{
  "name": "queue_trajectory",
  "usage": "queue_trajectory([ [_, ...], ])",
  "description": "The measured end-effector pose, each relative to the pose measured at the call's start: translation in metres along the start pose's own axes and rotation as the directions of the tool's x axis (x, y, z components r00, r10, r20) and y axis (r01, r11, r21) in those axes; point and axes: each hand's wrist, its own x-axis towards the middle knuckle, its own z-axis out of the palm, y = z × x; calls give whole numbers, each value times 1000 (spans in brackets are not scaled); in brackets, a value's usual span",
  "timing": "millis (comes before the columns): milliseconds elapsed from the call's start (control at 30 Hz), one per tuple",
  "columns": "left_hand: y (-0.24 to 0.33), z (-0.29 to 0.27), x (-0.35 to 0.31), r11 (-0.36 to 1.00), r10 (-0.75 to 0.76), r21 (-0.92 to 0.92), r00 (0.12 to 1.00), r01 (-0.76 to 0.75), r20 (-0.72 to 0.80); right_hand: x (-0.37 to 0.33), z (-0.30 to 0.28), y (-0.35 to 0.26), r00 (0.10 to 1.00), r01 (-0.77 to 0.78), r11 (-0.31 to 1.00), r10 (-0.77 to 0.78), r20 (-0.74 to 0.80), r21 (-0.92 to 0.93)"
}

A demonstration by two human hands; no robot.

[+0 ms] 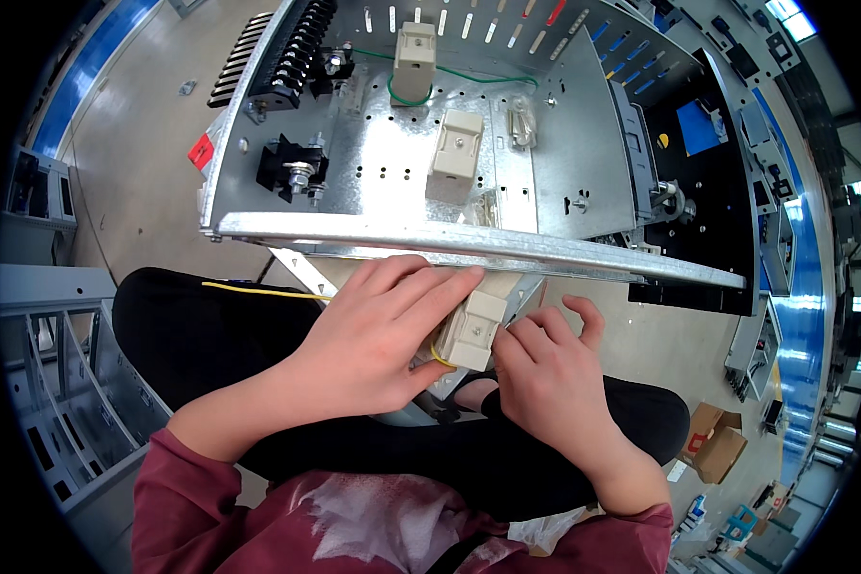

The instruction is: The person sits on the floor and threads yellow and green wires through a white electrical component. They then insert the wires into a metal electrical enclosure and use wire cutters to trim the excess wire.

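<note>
A beige moulded block (472, 330) is just below the front rail of a metal cabinet, over my lap. My left hand (378, 325) grips it from the left, fingers along its far side and thumb under its near edge. A yellow wire (268, 289) runs in from the left, passes behind that hand and shows as a curve by the thumb. Against the block's right side are the bent fingertips of my right hand (552, 368), pressed together, with one finger raised apart. Whatever those fingertips pinch is hidden.
The open cabinet's metal rail (402, 234) crosses just beyond my hands. Inside stand a beige block (413, 62) looped by a green wire (478, 77) and another beige block (456, 153). Black-mounted bolts (298, 174) sit at left. A cardboard box (713, 443) lies on the floor at right.
</note>
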Motion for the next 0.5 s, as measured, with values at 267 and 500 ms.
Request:
queue_trajectory([
  [267, 18, 1, -8, 988, -154, -15, 988, 154, -2, 4, 5, 12, 1000, 19, 999, -19, -14, 42],
  [500, 17, 9, -14, 988, -149, 34, 983, 154, -108, 13, 11, 15, 991, 90, 994, -83, -102, 62],
])
